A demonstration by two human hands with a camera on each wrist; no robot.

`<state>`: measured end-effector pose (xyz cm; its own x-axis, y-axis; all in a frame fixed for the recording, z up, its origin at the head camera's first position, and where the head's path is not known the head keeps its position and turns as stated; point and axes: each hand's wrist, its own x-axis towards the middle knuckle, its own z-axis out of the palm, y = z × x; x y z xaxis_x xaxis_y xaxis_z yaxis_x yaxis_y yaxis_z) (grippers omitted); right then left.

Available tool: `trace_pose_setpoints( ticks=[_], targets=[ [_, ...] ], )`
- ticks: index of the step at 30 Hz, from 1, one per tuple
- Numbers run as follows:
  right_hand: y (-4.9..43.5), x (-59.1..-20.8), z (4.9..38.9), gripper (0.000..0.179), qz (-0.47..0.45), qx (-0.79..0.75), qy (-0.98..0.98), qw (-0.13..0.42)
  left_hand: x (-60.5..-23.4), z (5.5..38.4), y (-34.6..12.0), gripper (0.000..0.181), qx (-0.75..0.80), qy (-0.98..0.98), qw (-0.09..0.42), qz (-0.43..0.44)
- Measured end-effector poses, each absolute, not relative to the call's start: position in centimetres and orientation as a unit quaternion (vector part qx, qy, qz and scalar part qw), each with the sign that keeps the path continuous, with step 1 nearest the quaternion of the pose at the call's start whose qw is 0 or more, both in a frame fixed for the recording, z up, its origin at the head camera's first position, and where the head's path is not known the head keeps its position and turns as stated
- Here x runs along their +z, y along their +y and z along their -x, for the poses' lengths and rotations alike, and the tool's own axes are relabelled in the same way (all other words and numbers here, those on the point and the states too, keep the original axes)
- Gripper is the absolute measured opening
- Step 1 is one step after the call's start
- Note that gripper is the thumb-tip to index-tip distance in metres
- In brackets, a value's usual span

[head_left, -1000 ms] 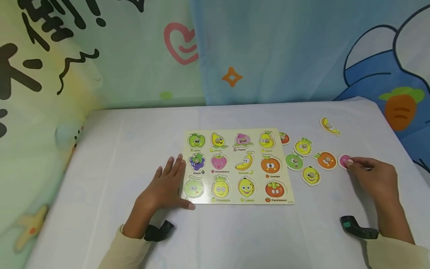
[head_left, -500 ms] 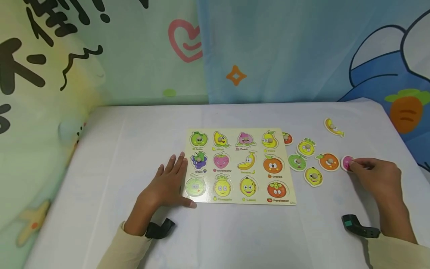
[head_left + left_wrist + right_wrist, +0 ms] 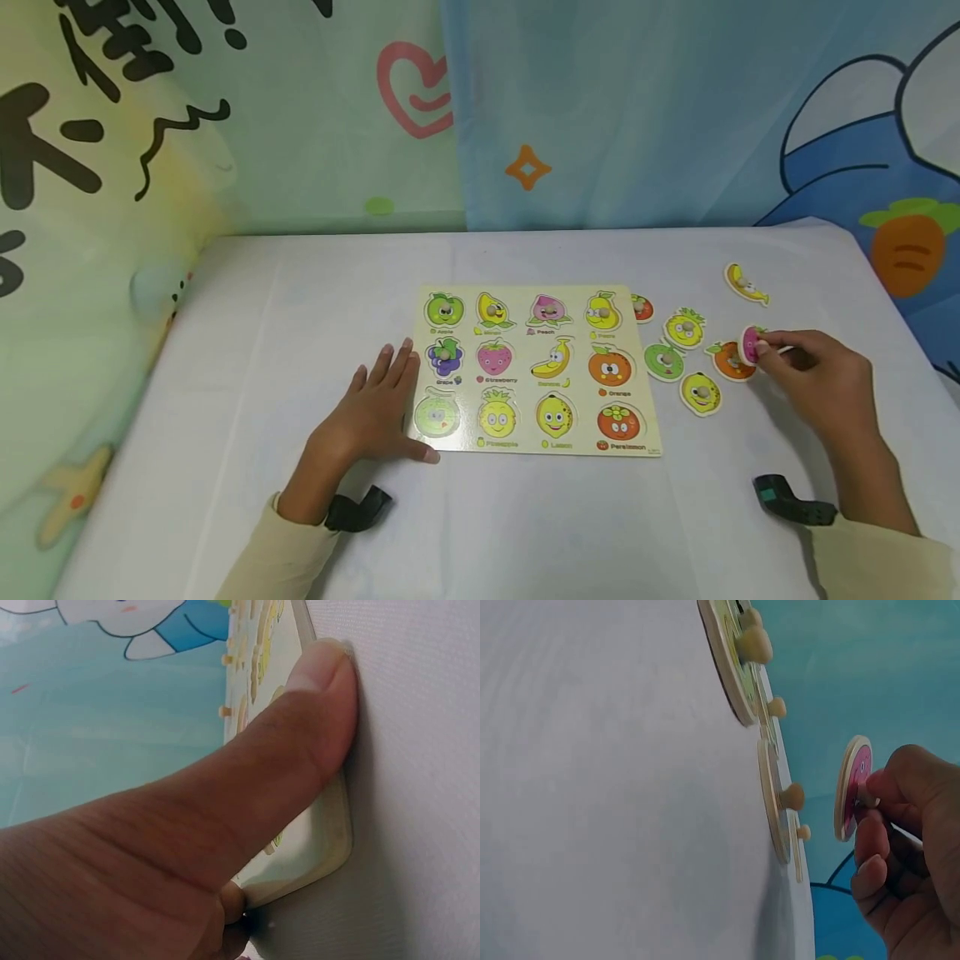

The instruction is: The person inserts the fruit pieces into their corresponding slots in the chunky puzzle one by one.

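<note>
My right hand (image 3: pixel 821 379) pinches the small wooden knob of a pink fruit puzzle piece (image 3: pixel 853 787). In the right wrist view the piece is tilted on edge, raised off the white table. From the head view it overlaps the orange piece (image 3: pixel 731 362). My left hand (image 3: pixel 371 408) lies with fingers extended along the left edge of the fruit puzzle board (image 3: pixel 517 450). Its thumb (image 3: pixel 300 712) rests across the board's near edge in the left wrist view. Knobbed pieces sit in the board's back row and in the grape spot; the strawberry spot (image 3: pixel 495 358) shows its printed picture.
Right of the board lie loose pieces: a green one (image 3: pixel 663 362), a lemon (image 3: pixel 701 394), a pineapple (image 3: pixel 684 328) and a banana (image 3: pixel 746 284) farther back. A red piece (image 3: pixel 642 308) is partly hidden by the board. A printed curtain (image 3: pixel 600 117) hangs behind the table.
My right hand has lifted the pink piece off the table and shifted it slightly left, over the orange piece. The left hand keeps its place on the board.
</note>
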<state>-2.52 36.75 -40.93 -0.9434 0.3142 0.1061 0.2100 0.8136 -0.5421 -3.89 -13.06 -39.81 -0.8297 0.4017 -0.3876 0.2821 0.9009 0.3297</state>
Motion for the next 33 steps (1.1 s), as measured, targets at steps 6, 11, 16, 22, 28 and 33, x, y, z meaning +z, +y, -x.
trace_pose_setpoints(
  ticks=[6, 11, 16, 22, 28, 33],
  targets=[
    [35.3, -40.9, 3.0, 0.028, 0.081, 0.305, -0.94, 0.129, -39.8, 3.9, -13.0, 0.131, 0.134, 0.947, 0.228, -0.182],
    [33.8, -40.8, 3.6, 0.025, 0.058, 0.361, -0.921, 0.133, -39.8, 3.9, -13.0, 0.132, 0.132, 0.947, 0.23, -0.18],
    [32.3, -40.6, 4.5, 0.023, 0.033, 0.406, -0.904, 0.13, -39.9, 4.0, -13.1, 0.132, 0.13, 0.947, 0.23, -0.18],
    [30.3, -40.5, 5.3, 0.021, -0.009, 0.427, -0.898, 0.103, -39.9, 3.9, -13.0, 0.133, 0.133, 0.947, 0.233, -0.177],
    [28.6, -40.5, 6.1, 0.02, -0.044, 0.439, -0.894, 0.083, -39.8, 3.9, -13.0, 0.133, 0.133, 0.947, 0.232, -0.176],
    [27.5, -41.5, 7.2, 0.023, -0.069, 0.466, -0.879, 0.073, -39.7, 3.9, -13.1, 0.132, 0.132, 0.947, 0.233, -0.179]
  ],
)
